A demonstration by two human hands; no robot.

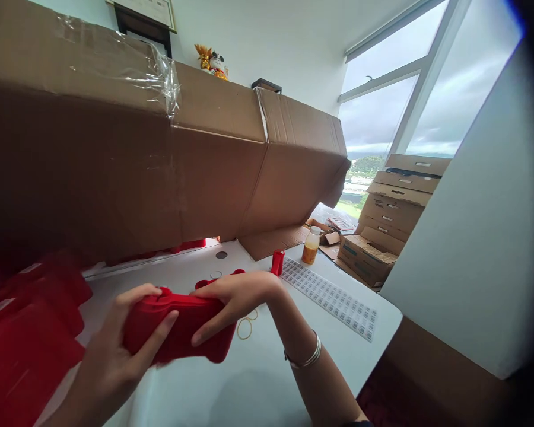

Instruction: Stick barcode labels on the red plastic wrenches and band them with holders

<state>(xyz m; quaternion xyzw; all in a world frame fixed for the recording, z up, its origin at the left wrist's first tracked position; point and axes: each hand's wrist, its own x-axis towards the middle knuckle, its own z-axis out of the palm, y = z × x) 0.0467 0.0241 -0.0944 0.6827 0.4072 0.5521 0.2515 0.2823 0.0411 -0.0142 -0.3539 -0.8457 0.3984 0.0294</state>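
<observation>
Red rubbery sleeve (pixel 180 347) | looks light, soft, bendable; hold at both ends | left hand (pixel 109 362), right hand (pixel 238 299) gripping it

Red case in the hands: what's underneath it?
Loose rubber bands and the white table show just beside it; directly beneath, the red case and left hand hide whatever lies there.

The left hand (pixel 109 356) curls around from the lower left with fingers spread, while the right hand (pixel 238 299) bends over from above, its bare forearm (pixel 314 379) angling in from the lower right.
</observation>
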